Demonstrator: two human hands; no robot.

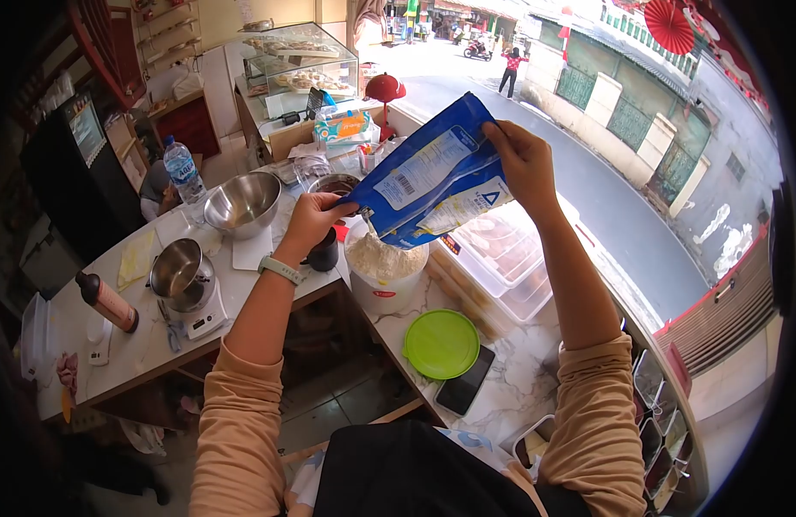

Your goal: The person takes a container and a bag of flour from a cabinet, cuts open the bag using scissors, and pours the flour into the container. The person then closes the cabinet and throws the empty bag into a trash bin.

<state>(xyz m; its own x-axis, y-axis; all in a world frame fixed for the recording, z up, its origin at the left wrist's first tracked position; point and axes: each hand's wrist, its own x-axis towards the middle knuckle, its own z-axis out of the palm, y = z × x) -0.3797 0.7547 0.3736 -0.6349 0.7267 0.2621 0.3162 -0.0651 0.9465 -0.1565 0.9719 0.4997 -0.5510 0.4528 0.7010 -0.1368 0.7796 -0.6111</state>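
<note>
A blue packet (428, 177) is tilted over a white tub (386, 291) heaped with pale powder (385, 258). My left hand (316, 220) pinches the packet's lower left corner, close above the tub's rim. Higher up, my right hand (520, 159) grips the packet's upper right corner. The packet's open end points down toward the powder. A green lid (442, 344) lies on the counter in front of the tub, partly over a dark phone (467, 383). Just left of the tub stands a dark cup (323, 252).
Clear plastic boxes (510, 258) stand right of the tub. Further left are a steel bowl (243, 205), another bowl (181, 269) on a scale (210, 317), a water bottle (182, 168) and a brown bottle (107, 302). A glass display case (307, 65) stands behind.
</note>
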